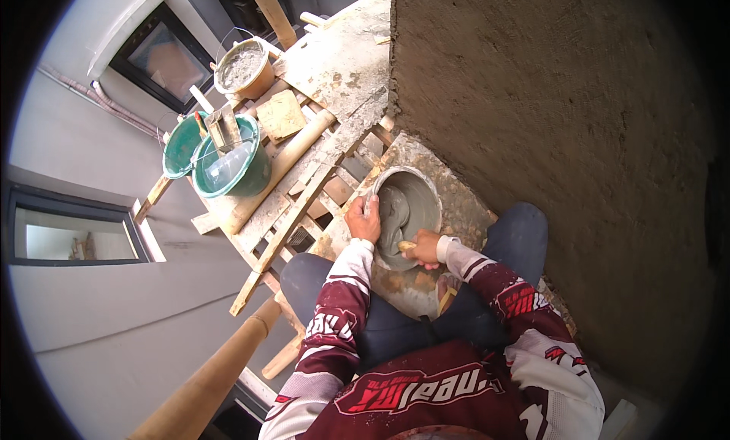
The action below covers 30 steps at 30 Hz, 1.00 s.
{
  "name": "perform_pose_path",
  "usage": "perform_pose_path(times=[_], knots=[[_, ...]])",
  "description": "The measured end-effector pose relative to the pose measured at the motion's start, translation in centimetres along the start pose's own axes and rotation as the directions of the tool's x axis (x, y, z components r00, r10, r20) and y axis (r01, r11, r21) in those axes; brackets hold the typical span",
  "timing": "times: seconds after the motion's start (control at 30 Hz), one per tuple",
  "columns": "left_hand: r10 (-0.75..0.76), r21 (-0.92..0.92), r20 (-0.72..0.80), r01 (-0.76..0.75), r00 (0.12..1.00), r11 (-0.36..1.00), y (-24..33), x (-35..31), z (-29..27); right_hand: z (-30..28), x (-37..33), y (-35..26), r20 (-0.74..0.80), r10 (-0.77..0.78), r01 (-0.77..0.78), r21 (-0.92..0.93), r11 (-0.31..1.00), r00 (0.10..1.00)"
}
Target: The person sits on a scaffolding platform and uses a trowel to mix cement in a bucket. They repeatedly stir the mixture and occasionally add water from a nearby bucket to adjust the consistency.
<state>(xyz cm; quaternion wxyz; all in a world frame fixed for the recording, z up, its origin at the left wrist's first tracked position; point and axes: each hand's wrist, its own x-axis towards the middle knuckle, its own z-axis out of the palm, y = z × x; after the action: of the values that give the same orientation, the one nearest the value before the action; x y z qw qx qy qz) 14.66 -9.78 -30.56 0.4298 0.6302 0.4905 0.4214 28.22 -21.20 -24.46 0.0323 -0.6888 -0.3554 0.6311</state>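
Between my knees stands a round bucket (436, 199) with wet grey cement mix (395, 212) inside, its surface swirled. My left hand (363, 218) grips the bucket's left rim, thumb and fingers closed over the edge. At the near right side of the bucket, my right hand (424, 249) is closed round a tool with a wooden handle (407, 246). The tool's working end is hidden in the mix and behind the hand, so its kind does not show.
A freshly plastered wall (547, 82) rises close on the right. At the far left, a green bucket (255, 174) holds tools, beside a second green bucket (179, 147) and an orange bucket of mix (243, 69). Gaps show between the wooden planks (296, 216); a bamboo pole (220, 364) slants at lower left.
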Motion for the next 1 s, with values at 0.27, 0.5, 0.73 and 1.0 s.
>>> perform_pose_path(times=[0.27, 0.5, 0.73, 1.0], knots=[[-0.069, -0.009, -0.051, 0.068, 0.996, 0.998, -0.7, 0.6, -0.7, 3.1, 3.8, 3.1, 0.118, -0.204, -0.051, 0.949, 0.310, 0.972], [-0.079, 0.009, -0.049, 0.079, 0.996, 0.997, -1.1, 0.7, -0.5, 1.8, 1.1, 3.8, 0.126, -0.318, -0.224, 0.929, -0.293, 0.940], [-0.109, 0.013, -0.088, 0.110, 0.990, 0.994, -0.3, 0.7, -1.1, -1.3, -4.2, 1.5, -0.147, -0.036, 0.113, 0.565, 0.817, 0.989], [-0.024, 0.086, -0.007, 0.024, 1.000, 0.996, -0.2, -0.2, 0.2, -2.1, -1.1, -1.7, -0.204, 0.080, -0.142, -0.313, 0.939, 0.976]])
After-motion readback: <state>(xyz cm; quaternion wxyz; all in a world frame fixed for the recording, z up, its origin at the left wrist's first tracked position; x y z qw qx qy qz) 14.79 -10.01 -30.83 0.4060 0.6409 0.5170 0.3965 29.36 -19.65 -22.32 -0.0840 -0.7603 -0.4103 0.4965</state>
